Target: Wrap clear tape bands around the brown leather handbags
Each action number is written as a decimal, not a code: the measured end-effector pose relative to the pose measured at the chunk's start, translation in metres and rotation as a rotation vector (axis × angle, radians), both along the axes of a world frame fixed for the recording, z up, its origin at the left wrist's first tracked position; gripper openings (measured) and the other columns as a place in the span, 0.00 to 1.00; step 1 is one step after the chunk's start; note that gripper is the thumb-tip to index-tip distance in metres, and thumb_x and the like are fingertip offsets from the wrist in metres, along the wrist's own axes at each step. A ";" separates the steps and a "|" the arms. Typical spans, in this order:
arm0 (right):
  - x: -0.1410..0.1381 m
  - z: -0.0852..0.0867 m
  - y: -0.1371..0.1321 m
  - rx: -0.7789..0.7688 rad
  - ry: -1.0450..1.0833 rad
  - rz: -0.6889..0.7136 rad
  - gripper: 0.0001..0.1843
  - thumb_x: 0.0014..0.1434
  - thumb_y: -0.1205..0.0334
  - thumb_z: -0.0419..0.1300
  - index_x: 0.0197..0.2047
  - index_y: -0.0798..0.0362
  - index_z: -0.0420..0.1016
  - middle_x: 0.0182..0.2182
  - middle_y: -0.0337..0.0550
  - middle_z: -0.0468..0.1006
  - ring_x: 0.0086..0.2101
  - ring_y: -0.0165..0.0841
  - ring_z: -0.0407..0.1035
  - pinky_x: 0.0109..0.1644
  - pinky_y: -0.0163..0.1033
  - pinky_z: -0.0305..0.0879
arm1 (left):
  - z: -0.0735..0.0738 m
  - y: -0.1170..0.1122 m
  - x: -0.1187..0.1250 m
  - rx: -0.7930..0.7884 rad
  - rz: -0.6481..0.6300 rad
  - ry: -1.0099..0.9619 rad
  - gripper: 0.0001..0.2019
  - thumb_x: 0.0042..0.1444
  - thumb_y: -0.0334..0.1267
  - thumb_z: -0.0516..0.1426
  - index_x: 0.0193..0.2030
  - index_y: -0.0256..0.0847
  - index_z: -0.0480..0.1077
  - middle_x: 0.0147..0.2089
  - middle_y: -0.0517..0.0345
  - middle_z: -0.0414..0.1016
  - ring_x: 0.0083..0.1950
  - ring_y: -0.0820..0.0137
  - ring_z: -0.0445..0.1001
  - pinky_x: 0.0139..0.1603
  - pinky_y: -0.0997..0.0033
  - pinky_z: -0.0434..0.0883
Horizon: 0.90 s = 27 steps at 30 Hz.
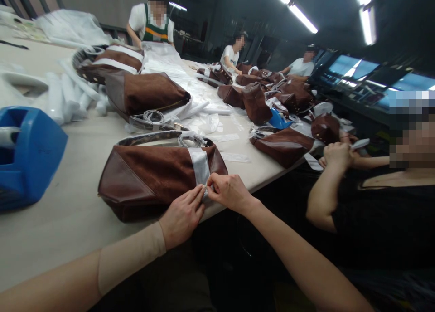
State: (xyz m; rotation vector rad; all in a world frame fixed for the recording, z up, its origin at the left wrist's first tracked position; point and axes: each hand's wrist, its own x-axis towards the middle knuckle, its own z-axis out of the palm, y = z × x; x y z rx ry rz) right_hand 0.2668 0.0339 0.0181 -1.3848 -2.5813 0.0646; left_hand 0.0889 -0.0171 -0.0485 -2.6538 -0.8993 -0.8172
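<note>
Worktable [50, 239], long and pale, fills the left half of the frame and runs away toward upper centre. Dead centre on it, near the front edge, lies the brown suede-and-leather handbag [152, 176], flat on its side, opening toward the far end.

Both forearms come up from the bottom of the frame and meet at the bag's lower right corner. The left hand [181, 216], wrist in a beige sleeve, lies palm-down with fingers stretched out, not gripping, fingertips pressed on the bag right beside the strip's end. The right hand [229, 192] is curled, thumb and fingers pinching the lower end of the white strip [200, 164] that bands the bag from top to bottom.

Counting now: one blue tape dispenser [34, 158] at the left edge. Four bags clear in the near half: the one in hand, a second bag [146, 92] behind it, a third bag [108, 62] toward upper left, a fourth bag [282, 144] right of centre. More crowd the far end, too packed to count. Four co-workers: three at the far end, one at the right edge, whose hand [336, 155] is raised by the table's corner.
</note>
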 end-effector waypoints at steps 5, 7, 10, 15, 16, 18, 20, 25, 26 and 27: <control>0.003 0.007 0.003 -0.016 0.139 -0.017 0.03 0.54 0.66 0.62 0.34 0.54 0.72 0.20 0.33 0.69 0.22 0.25 0.63 0.30 0.32 0.54 | 0.000 0.000 -0.001 -0.011 0.001 0.021 0.11 0.55 0.29 0.56 0.43 0.29 0.76 0.59 0.32 0.68 0.64 0.49 0.65 0.62 0.55 0.69; 0.006 0.005 -0.001 0.038 0.250 0.020 0.01 0.55 0.67 0.61 0.34 0.54 0.72 0.25 0.36 0.71 0.26 0.27 0.65 0.32 0.32 0.59 | 0.000 0.000 -0.001 -0.018 0.001 0.026 0.11 0.55 0.29 0.56 0.43 0.29 0.76 0.60 0.32 0.68 0.64 0.49 0.64 0.62 0.54 0.69; 0.013 -0.006 -0.013 0.163 0.332 0.142 0.04 0.58 0.68 0.58 0.36 0.55 0.74 0.34 0.44 0.73 0.36 0.32 0.68 0.41 0.36 0.64 | 0.001 0.000 -0.001 -0.022 -0.003 0.023 0.12 0.56 0.29 0.55 0.45 0.29 0.76 0.60 0.32 0.68 0.64 0.50 0.64 0.62 0.55 0.68; 0.021 -0.028 -0.032 0.277 0.221 0.214 0.15 0.61 0.69 0.56 0.51 0.55 0.73 0.44 0.48 0.76 0.44 0.37 0.66 0.49 0.44 0.63 | 0.003 0.000 0.000 -0.035 -0.003 0.015 0.13 0.56 0.28 0.54 0.45 0.27 0.76 0.59 0.33 0.69 0.64 0.51 0.65 0.62 0.56 0.68; 0.021 -0.030 -0.034 0.294 0.182 0.225 0.16 0.61 0.69 0.56 0.53 0.55 0.72 0.46 0.47 0.77 0.45 0.38 0.66 0.49 0.45 0.62 | 0.003 -0.001 0.001 -0.037 -0.002 0.014 0.13 0.55 0.28 0.54 0.45 0.27 0.76 0.59 0.33 0.69 0.64 0.51 0.65 0.63 0.56 0.69; 0.023 -0.034 -0.036 0.324 0.115 0.238 0.18 0.62 0.68 0.56 0.55 0.54 0.72 0.47 0.46 0.77 0.45 0.39 0.65 0.48 0.46 0.60 | 0.004 -0.001 0.001 -0.042 -0.002 0.014 0.13 0.55 0.27 0.53 0.44 0.26 0.76 0.59 0.33 0.69 0.64 0.51 0.65 0.63 0.56 0.69; 0.024 -0.037 -0.037 0.348 0.081 0.236 0.18 0.62 0.68 0.56 0.56 0.54 0.71 0.47 0.45 0.77 0.45 0.39 0.64 0.48 0.46 0.59 | 0.005 -0.001 0.000 -0.054 -0.001 0.015 0.14 0.54 0.26 0.52 0.45 0.26 0.75 0.59 0.33 0.69 0.64 0.52 0.64 0.63 0.57 0.68; 0.027 -0.046 -0.041 0.372 0.038 0.223 0.21 0.62 0.69 0.56 0.58 0.54 0.69 0.51 0.44 0.76 0.48 0.39 0.63 0.49 0.47 0.57 | 0.007 -0.002 0.001 -0.094 0.023 -0.001 0.16 0.55 0.23 0.49 0.45 0.24 0.74 0.58 0.34 0.70 0.65 0.56 0.64 0.65 0.62 0.67; 0.028 -0.047 -0.042 0.374 0.026 0.221 0.21 0.62 0.69 0.56 0.59 0.54 0.69 0.52 0.44 0.75 0.48 0.39 0.63 0.49 0.47 0.57 | 0.007 -0.003 0.002 -0.102 0.031 0.000 0.16 0.54 0.22 0.48 0.45 0.24 0.73 0.58 0.34 0.70 0.65 0.56 0.63 0.65 0.61 0.67; 0.028 -0.049 -0.043 0.375 0.014 0.217 0.22 0.62 0.69 0.56 0.59 0.53 0.69 0.52 0.44 0.75 0.49 0.39 0.63 0.49 0.47 0.57 | 0.007 -0.004 0.002 -0.112 0.040 0.005 0.17 0.54 0.22 0.48 0.46 0.23 0.73 0.59 0.34 0.69 0.66 0.55 0.62 0.65 0.60 0.67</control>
